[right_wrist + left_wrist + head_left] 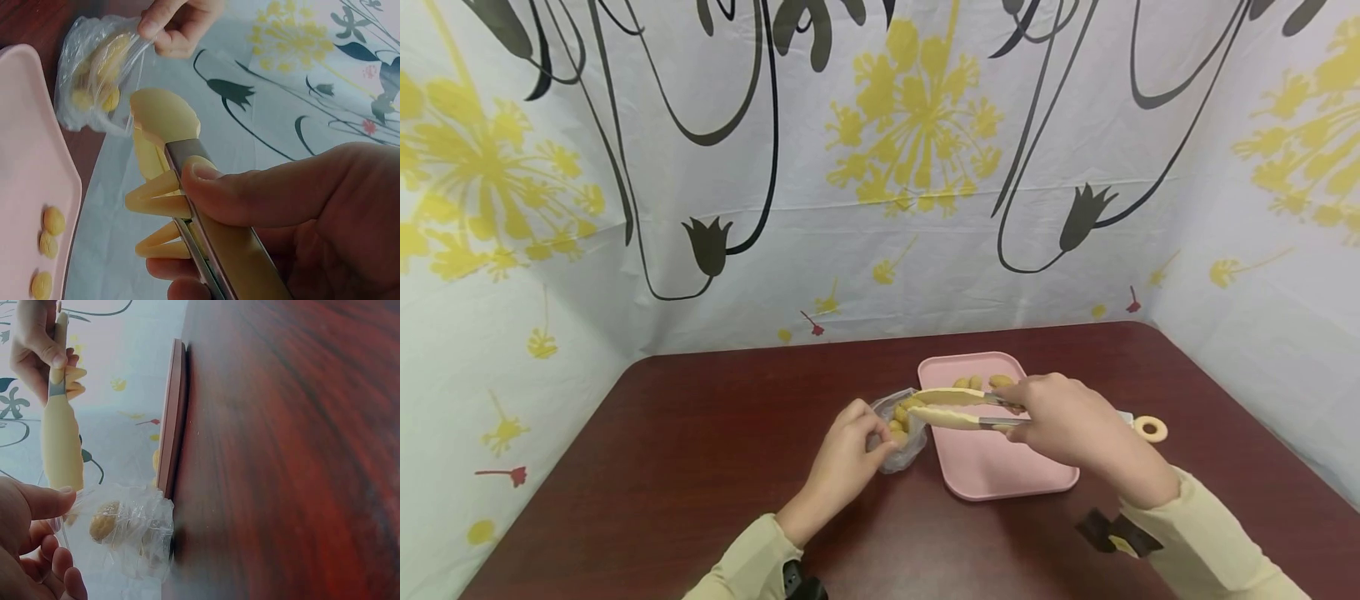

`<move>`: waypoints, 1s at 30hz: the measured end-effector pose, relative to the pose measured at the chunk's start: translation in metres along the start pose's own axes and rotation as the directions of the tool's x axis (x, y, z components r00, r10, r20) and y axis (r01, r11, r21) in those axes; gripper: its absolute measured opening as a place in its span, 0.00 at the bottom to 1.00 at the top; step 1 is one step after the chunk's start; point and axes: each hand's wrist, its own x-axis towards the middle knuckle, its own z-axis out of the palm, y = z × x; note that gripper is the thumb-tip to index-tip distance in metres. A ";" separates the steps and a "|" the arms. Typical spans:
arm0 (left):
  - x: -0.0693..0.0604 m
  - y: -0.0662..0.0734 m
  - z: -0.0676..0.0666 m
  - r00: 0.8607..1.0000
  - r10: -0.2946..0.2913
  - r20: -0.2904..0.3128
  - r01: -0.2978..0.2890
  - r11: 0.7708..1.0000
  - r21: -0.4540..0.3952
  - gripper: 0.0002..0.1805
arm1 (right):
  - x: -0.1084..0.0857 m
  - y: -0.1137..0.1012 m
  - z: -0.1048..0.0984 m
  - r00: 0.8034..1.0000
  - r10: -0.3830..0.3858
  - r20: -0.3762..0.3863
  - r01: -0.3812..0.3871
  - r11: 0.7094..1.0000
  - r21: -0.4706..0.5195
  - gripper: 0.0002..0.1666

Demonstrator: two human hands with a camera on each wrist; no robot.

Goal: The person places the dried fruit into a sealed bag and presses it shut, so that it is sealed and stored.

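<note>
My left hand [842,450] pinches the rim of a clear plastic bag [147,534] between thumb and fingers. Inside the bag are several tan, walnut-like nuts [107,97]. My right hand [1063,417] grips a pair of tongs [958,418] with metal arms and cream-yellow tips. The tong tips are spread a little apart at the mouth of the bag; whether a nut sits between them is hard to tell. Right of the bag lies a pink tray [1000,467], with a few more nuts [54,220] near its far side, partly behind the tongs and right hand.
A cream-coloured ring-shaped end [1151,429] of some object shows beyond the right wrist, the rest hidden by the arm. The dark red-brown table [730,433] extends left of the bag. A patterned white sheet [880,275] hangs behind and at both sides.
</note>
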 end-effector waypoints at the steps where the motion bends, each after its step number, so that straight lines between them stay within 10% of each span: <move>1: 0.000 0.000 0.000 1.000 0.002 -0.001 -0.002 1.000 -0.001 0.09 | 0.002 -0.002 0.000 1.000 -0.008 -0.002 0.008 1.000 -0.005 0.26; 16: -0.001 -0.001 -0.001 0.999 0.027 -0.034 -0.027 1.000 0.013 0.10 | 0.016 -0.024 0.008 0.998 -0.044 0.034 0.046 0.997 -0.060 0.29; 30: -0.001 -0.002 -0.001 1.000 0.000 -0.021 0.000 1.000 0.016 0.09 | 0.010 0.000 0.002 0.998 -0.058 -0.022 0.058 0.998 -0.001 0.31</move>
